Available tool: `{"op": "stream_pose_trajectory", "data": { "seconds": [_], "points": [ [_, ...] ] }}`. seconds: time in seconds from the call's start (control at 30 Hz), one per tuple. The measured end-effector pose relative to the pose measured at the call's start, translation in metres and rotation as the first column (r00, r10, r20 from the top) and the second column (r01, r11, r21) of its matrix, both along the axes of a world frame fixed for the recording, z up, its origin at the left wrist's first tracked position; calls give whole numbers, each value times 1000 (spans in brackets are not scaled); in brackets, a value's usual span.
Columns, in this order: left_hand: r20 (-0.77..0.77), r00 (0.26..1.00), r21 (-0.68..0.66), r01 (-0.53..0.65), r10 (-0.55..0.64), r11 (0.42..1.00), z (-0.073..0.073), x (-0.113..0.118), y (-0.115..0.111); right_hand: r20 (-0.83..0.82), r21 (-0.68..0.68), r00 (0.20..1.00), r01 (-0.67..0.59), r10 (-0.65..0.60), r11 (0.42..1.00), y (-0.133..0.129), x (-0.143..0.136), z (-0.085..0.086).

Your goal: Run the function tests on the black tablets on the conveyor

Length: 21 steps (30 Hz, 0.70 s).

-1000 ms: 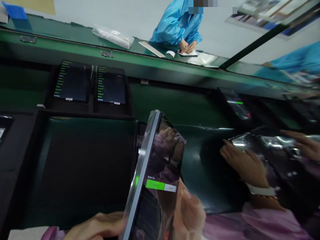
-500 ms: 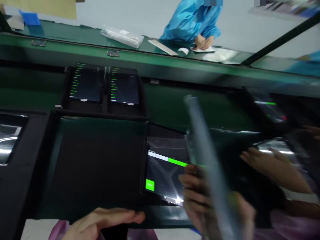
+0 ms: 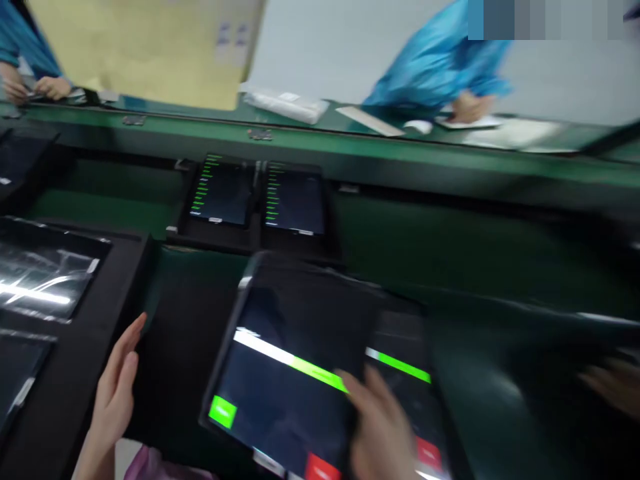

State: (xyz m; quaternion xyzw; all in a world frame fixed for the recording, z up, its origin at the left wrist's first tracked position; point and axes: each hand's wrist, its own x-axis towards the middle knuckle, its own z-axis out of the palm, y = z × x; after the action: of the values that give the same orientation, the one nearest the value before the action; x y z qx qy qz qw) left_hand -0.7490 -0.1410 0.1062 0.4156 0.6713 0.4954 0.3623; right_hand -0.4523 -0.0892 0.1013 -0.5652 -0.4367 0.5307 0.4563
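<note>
My right hand [image 3: 383,427] grips the right edge of a tablet [image 3: 295,333], tilted, its lit screen showing a white and green bar, a green square and a red square. Partly behind it on the right lies a second tablet [image 3: 407,400] with a similar bar and a red block. To the left, my left hand [image 3: 116,393] is raised with nothing in it, fingers stretched out, beside the black tray surface [image 3: 175,347]. Farther back, two tablets [image 3: 223,190] [image 3: 294,200] with green text lines rest side by side in a black holder.
At the left, tablets in clear film [image 3: 47,273] lie on a black tray [image 3: 117,267]. Another person's hand [image 3: 615,383] is at the right edge. Across the bench, people in blue sleeves [image 3: 425,60] work behind a green ledge [image 3: 200,127].
The tablet in my right hand has swung from nearly edge-on to face up and moved left, over the second tablet. My left hand has moved left and risen. The view has shifted.
</note>
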Motion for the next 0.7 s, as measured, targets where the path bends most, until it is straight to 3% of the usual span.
{"op": "stream_pose_trajectory", "data": {
  "seconds": [0.1,0.17,0.23,0.3,0.37,0.43,0.5,0.57,0.63,0.7],
  "points": [
    [15,999,-48,42,-41,998,-7,-1,6,-21,-102,996,90,-92,991,15,-21,7],
    [-92,987,-97,124,-132,988,-8,-1,8,102,21,987,125,-126,992,20,-21,11],
    [-217,942,-149,227,-256,962,-8,-1,10,324,231,927,116,-188,966,10,-5,14],
    [-355,876,-178,281,-327,943,-11,0,13,499,394,831,35,-246,918,-11,21,14],
    [-457,824,-174,287,-335,942,-15,-1,14,619,470,751,-120,-230,874,-34,46,12],
    [-480,810,-170,290,-336,942,-20,-3,15,726,433,676,-309,-125,847,-49,65,9],
    [-462,817,-173,298,-344,939,-25,-7,14,784,371,618,-402,-50,837,-54,80,6],
    [-466,809,-184,306,-357,934,-28,-12,12,753,397,644,-283,-134,873,-53,97,3],
    [-490,787,-197,319,-375,927,-28,-15,11,699,396,633,47,-335,917,-47,120,-3],
    [-499,782,-195,317,-372,928,-27,-16,9,705,252,569,356,-423,900,-40,145,-12]
  ]
}}
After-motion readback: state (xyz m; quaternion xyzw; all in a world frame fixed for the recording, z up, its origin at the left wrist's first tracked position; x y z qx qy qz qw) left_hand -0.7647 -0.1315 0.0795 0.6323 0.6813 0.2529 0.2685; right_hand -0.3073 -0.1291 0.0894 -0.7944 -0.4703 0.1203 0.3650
